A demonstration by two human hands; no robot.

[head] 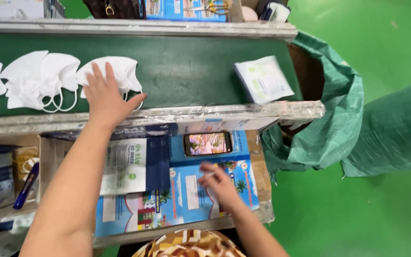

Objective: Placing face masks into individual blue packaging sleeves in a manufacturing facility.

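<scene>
Here left hand (104, 97) flat, open, on mask (120, 71): soft, light; take by edge. Right hand (220, 183) loosely curled, grip empty.

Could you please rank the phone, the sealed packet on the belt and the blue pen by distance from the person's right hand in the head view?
From the right hand:
1. Phone, just above it on the blue cartons.
2. Sealed packet, farther up on the green belt.
3. Blue pen, far left.
</scene>
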